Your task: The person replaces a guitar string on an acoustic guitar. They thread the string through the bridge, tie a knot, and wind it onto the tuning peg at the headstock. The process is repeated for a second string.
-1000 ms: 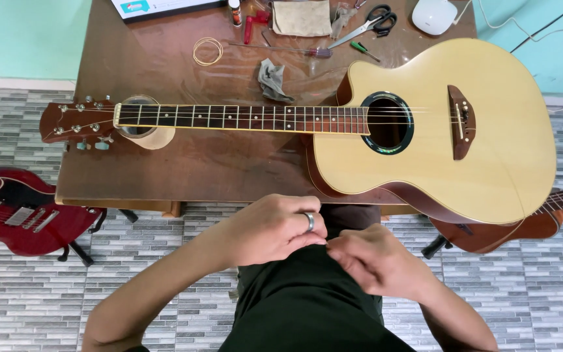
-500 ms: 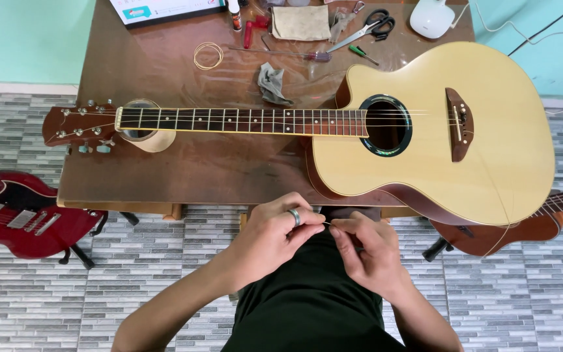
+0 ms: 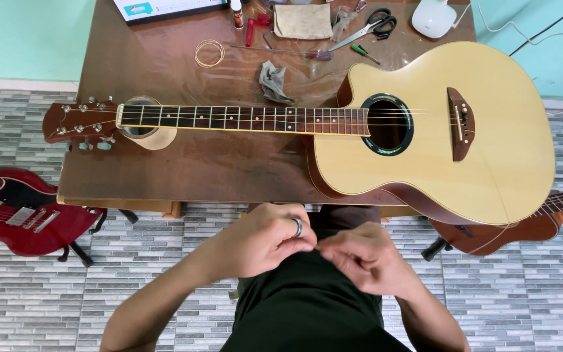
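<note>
A dark brown wooden counter (image 3: 184, 169) stands against a pale turquoise wall (image 3: 21, 39) with a white skirting strip along its foot. The floor (image 3: 164, 274) is laid in narrow grey and white stone-look tiles, lengthwise. Daylight falls evenly, leaving a soft sheen on the counter's top.

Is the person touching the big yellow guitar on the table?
No, both the left hand and right hand meet over the lap, apart from the guitar.
</note>
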